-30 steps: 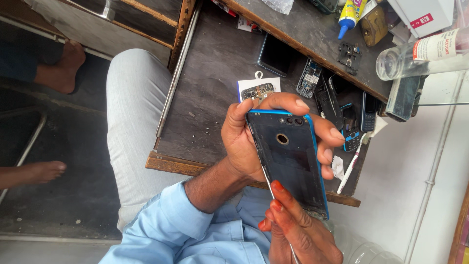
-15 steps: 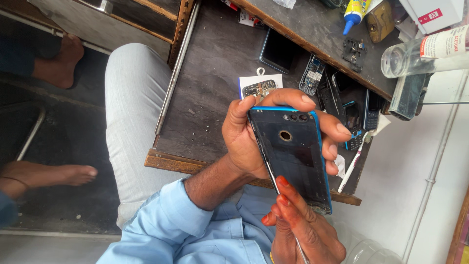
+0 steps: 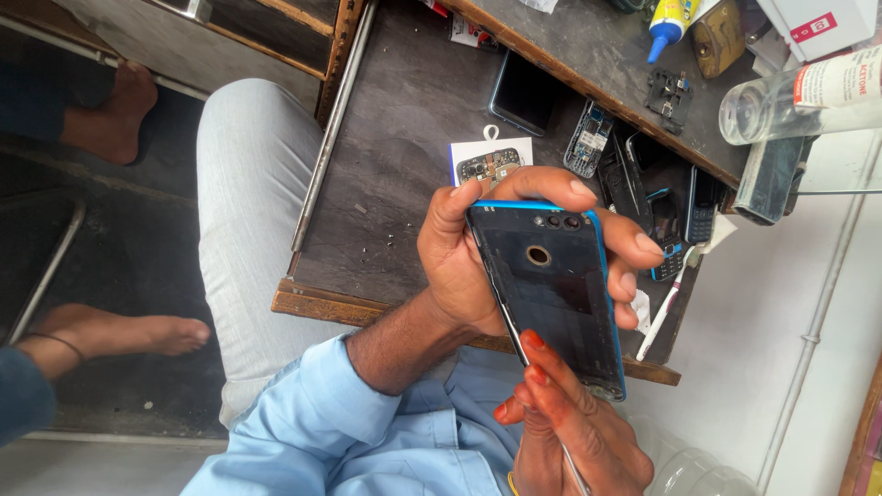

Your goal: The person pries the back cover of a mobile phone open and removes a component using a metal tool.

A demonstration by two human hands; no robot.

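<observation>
Blue-edged smartphone (image 3: 549, 289) held back-up above the near edge of the wooden drawer tray (image 3: 386, 174); back cover looks seated along most of its rim, no wide gap visible, so the prying seems barely begun, cover yet to come off; left hand (image 3: 478, 266) clamped around the phone, thumb and fingers over its far end; right hand (image 3: 574, 422) pinched on a thin metal pry tool (image 3: 514, 342), its tip at the phone's left edge; small phones and loose parts (image 3: 634, 174) on the tray's right; clear bottle (image 3: 799, 96) far right.
</observation>
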